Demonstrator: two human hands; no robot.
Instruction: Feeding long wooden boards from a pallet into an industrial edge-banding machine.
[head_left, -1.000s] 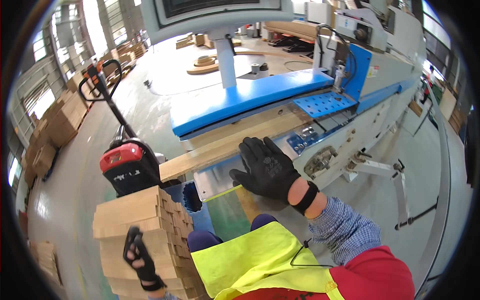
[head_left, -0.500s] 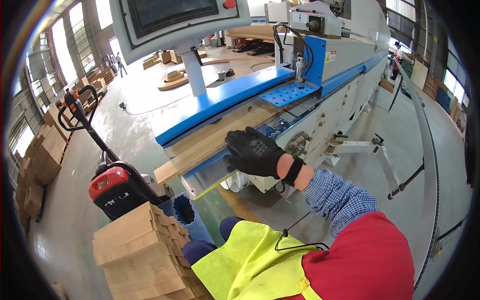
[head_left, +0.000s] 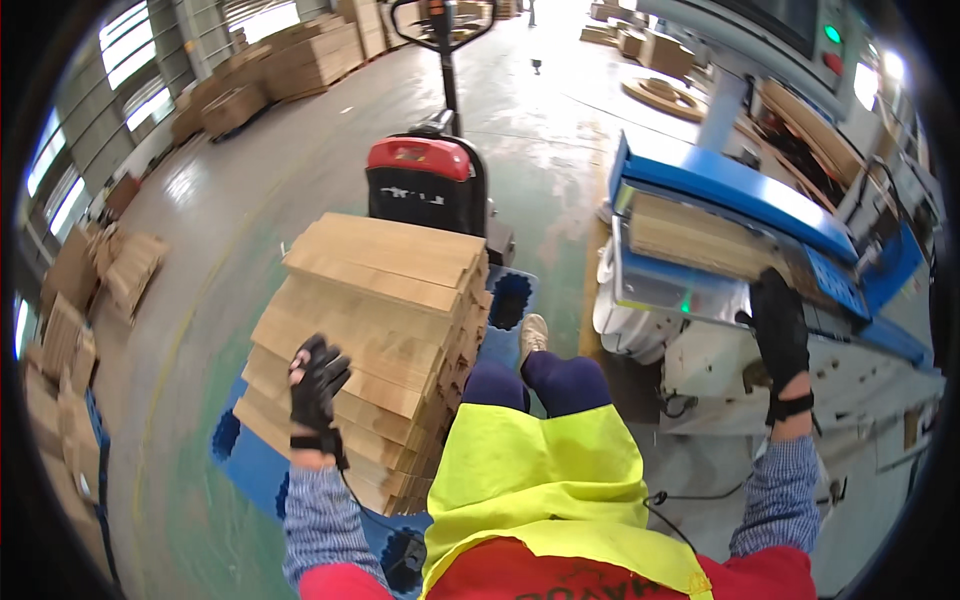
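Note:
My left hand (head_left: 316,388), in a black glove, hovers over the left part of a stack of flat wooden boards (head_left: 365,318). Its fingers are loosely bent and apart, with nothing in them. On the right, my right hand (head_left: 781,325), gloved too, is at the front edge of the machine's metal table (head_left: 660,283). Its fingers stretch forward and hold nothing; whether they touch the table I cannot tell. A wooden board (head_left: 700,238) lies flat on that table, along the blue guard beam (head_left: 735,180), its far end running toward the perforated blue plate (head_left: 835,283).
The stack stands on a blue pallet (head_left: 258,455) beside my legs. Behind it is a red and black pallet truck (head_left: 420,180). A control panel (head_left: 800,40) overhangs the machine. More boards (head_left: 310,60) are piled along the left wall. A thin cable hangs across my vest.
The view has swung left toward the stack. My left hand has come into sight over it. My right hand has left the board, which no longer juts past the table's near end.

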